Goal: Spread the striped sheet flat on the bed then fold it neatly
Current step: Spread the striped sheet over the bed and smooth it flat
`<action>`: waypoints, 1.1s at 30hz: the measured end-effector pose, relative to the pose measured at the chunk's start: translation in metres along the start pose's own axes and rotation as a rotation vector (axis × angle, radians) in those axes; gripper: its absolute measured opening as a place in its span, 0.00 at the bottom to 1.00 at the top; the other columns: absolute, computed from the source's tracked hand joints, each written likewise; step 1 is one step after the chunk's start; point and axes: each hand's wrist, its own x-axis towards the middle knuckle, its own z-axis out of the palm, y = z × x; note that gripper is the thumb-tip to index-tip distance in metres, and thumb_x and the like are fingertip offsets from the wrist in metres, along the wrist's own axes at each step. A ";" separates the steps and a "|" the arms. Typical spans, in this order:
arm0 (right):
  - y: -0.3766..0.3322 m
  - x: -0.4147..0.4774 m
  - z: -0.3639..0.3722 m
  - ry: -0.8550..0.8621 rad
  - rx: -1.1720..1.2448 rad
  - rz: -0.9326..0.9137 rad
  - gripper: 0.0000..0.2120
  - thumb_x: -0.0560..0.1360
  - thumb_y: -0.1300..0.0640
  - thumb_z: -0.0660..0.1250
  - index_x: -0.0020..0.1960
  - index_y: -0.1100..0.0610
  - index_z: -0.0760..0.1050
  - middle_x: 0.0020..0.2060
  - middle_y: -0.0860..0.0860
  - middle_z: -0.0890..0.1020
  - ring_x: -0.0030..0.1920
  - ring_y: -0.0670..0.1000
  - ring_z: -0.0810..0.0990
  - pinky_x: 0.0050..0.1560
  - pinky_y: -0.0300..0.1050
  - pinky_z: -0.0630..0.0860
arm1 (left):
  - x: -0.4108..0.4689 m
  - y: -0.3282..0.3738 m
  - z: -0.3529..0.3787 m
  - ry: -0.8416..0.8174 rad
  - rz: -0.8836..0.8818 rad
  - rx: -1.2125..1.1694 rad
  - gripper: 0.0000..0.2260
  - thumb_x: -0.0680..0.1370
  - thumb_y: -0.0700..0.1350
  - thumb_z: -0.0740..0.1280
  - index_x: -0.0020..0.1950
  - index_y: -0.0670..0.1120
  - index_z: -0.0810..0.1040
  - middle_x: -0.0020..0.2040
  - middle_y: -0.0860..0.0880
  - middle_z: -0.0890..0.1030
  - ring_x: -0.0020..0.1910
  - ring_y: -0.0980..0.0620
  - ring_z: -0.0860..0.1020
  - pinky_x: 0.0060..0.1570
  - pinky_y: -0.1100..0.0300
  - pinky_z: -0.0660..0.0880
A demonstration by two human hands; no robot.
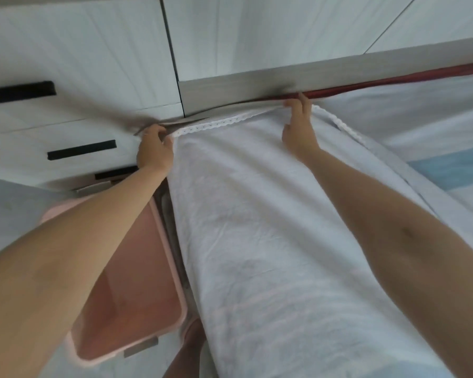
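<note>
- striped sheet (257,227): white, thin, lightly creased; faint pale bands cross its lower part (the stripes are hard to make out higher up); a narrow white lace trim (216,122) with small eyelets runs along the top edge and turns down the right side
- position: the sheet is held taut by its top edge between both hands, at the left side of the bed (410,115); from there it runs toward the camera as one broad panel; its right edge meets the bed surface, its left edge hangs free beside the pink basket (137,268)
- left hand (155,150): fingers curled round the sheet's top left corner, clamped on the cloth; arm stretched forward above the basket
- right hand (298,129): fingers closed over the top hem further right, thumb spread out on the cloth; gripping the sheet close to the grey board (284,77)
- bed: pale cover with a light blue band at the right; a red strip (393,81) shows where it meets the grey board
- surroundings: white drawers (66,118) with black handles (81,153) behind the left hand; a bare foot (191,336) below, between basket and sheet
</note>
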 end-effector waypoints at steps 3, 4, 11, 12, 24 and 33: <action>0.002 -0.077 0.030 0.144 0.031 -0.031 0.22 0.72 0.72 0.57 0.66 0.63 0.67 0.73 0.60 0.59 0.68 0.59 0.68 0.61 0.52 0.73 | -0.057 -0.009 0.010 0.060 0.120 0.121 0.17 0.79 0.44 0.62 0.66 0.40 0.68 0.68 0.40 0.68 0.65 0.41 0.69 0.61 0.47 0.66; 0.006 -0.106 0.039 0.148 0.009 -0.075 0.21 0.72 0.71 0.58 0.65 0.64 0.68 0.71 0.61 0.62 0.69 0.60 0.66 0.66 0.53 0.70 | -0.082 -0.012 0.015 0.046 0.182 0.136 0.19 0.78 0.44 0.63 0.67 0.40 0.67 0.70 0.39 0.65 0.67 0.40 0.66 0.63 0.47 0.63; 0.081 -0.354 0.064 0.128 -0.263 -0.117 0.20 0.75 0.58 0.56 0.67 0.59 0.65 0.67 0.60 0.70 0.70 0.58 0.63 0.75 0.55 0.51 | -0.297 -0.045 0.069 -0.291 0.735 0.336 0.23 0.73 0.49 0.57 0.68 0.48 0.65 0.72 0.39 0.59 0.72 0.44 0.57 0.64 0.43 0.58; 0.093 -0.392 0.063 0.134 -0.293 -0.031 0.21 0.76 0.56 0.56 0.68 0.59 0.64 0.68 0.59 0.69 0.71 0.58 0.63 0.75 0.54 0.50 | -0.329 -0.049 0.074 -0.340 0.771 0.349 0.23 0.74 0.49 0.57 0.68 0.48 0.65 0.73 0.39 0.58 0.73 0.44 0.57 0.64 0.42 0.57; 0.223 -0.886 0.009 0.114 0.057 1.293 0.36 0.74 0.54 0.68 0.75 0.57 0.52 0.72 0.57 0.56 0.67 0.62 0.66 0.64 0.59 0.66 | -0.716 -0.061 0.133 -0.723 0.871 0.486 0.27 0.64 0.38 0.73 0.62 0.42 0.73 0.68 0.34 0.66 0.68 0.40 0.63 0.62 0.43 0.61; 0.233 -1.030 0.023 -0.038 0.919 1.415 0.08 0.72 0.58 0.72 0.50 0.56 0.77 0.38 0.51 0.81 0.34 0.46 0.79 0.37 0.38 0.74 | -0.921 -0.130 0.132 -1.250 1.024 0.843 0.26 0.75 0.48 0.67 0.71 0.50 0.62 0.74 0.45 0.54 0.73 0.45 0.56 0.69 0.51 0.54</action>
